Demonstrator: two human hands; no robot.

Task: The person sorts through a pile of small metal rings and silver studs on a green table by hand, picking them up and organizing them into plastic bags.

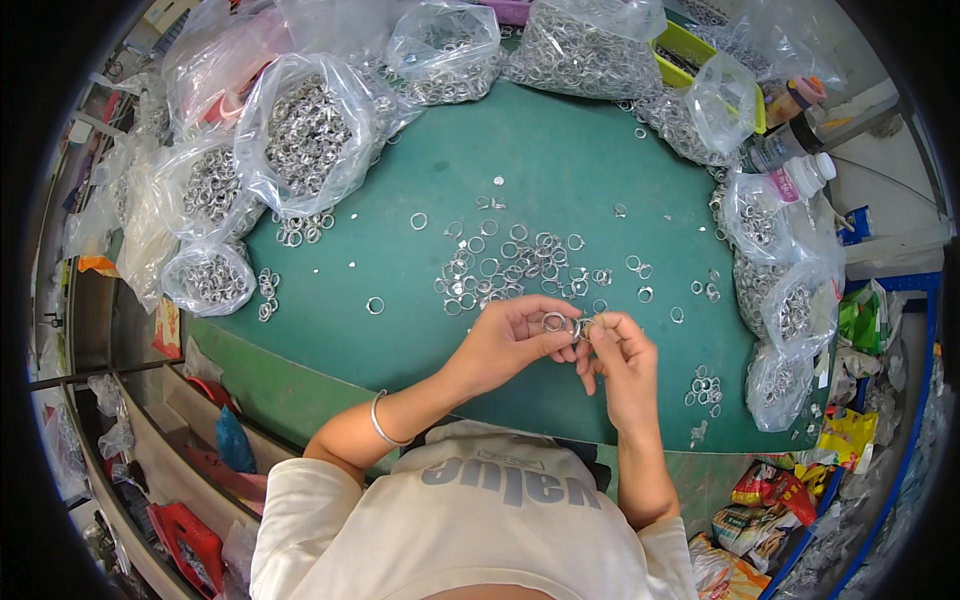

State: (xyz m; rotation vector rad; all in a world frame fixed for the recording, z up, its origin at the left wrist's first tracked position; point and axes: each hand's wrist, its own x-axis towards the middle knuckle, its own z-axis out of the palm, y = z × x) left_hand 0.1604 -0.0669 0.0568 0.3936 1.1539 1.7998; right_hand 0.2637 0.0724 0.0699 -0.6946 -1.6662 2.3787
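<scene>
My left hand point(505, 340) and my right hand point(620, 350) meet over the near edge of a green table point(560, 160). The left fingers pinch a small silver metal ring point(553, 321). The right fingertips grip another small ring piece point(583, 327) pressed against it. A thin bangle point(380, 425) sits on my left wrist. Just beyond my hands lies a loose heap of several silver rings point(505, 265) spread on the green surface.
Clear plastic bags full of silver rings point(305, 135) line the table's left, back and right edges point(785, 300). A plastic bottle with a white cap point(795, 180) lies at the right. Small ring clusters point(703, 388) lie near the right edge. Coloured packets point(760, 500) sit below right.
</scene>
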